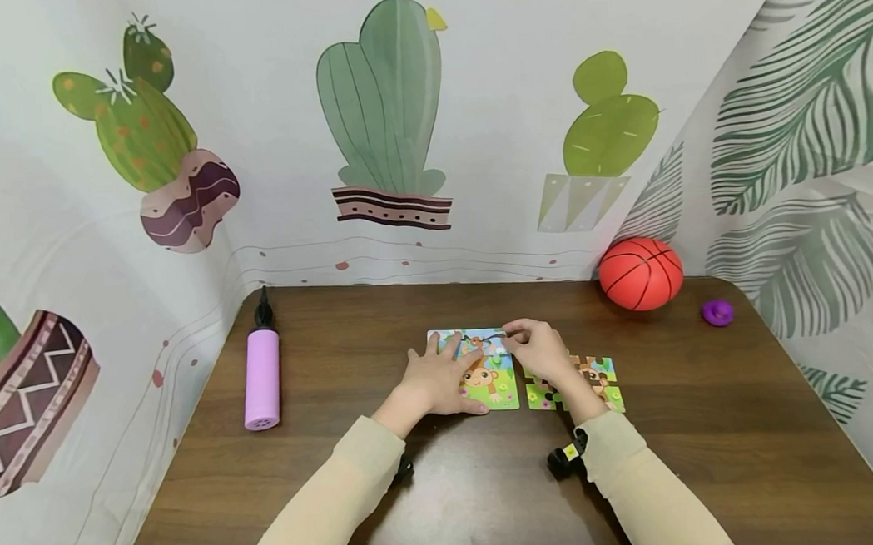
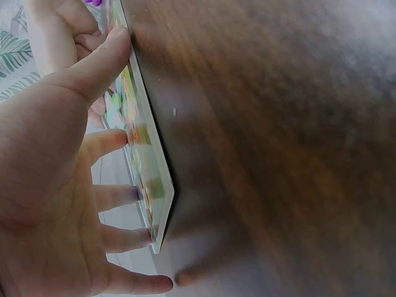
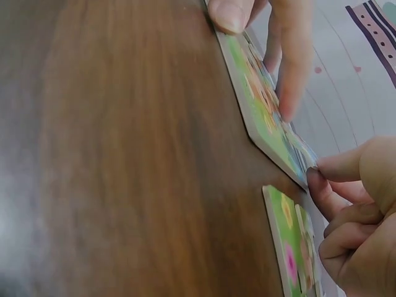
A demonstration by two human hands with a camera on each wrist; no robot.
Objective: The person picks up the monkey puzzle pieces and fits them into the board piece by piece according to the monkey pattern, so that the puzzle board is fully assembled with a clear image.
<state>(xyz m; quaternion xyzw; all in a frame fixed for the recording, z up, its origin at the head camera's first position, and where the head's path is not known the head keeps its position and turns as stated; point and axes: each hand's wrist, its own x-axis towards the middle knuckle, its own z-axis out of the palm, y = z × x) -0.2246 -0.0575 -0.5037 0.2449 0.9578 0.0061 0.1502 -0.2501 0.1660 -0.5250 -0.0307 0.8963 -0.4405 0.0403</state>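
Note:
A jigsaw puzzle board (image 1: 502,395) with a monkey picture lies flat on the table. My left hand (image 1: 437,382) is spread over its left part, fingertips and thumb touching it, in the left wrist view too. At the board's far right corner, my right hand (image 1: 545,351) pinches the edge of a puzzle piece (image 3: 309,166) between thumb and forefinger; most of the piece is hidden. Just right of the board lies a second puzzle section (image 1: 610,383), also with a monkey and flowers, partly covered by my right hand and wrist.
A pink hand pump (image 1: 261,379) with a black nozzle lies on the left of the brown wooden table (image 1: 465,487). At the back right sit a red basketball (image 1: 641,274) and a small purple toy (image 1: 717,313). A patterned cloth (image 1: 496,135) hangs behind the table.

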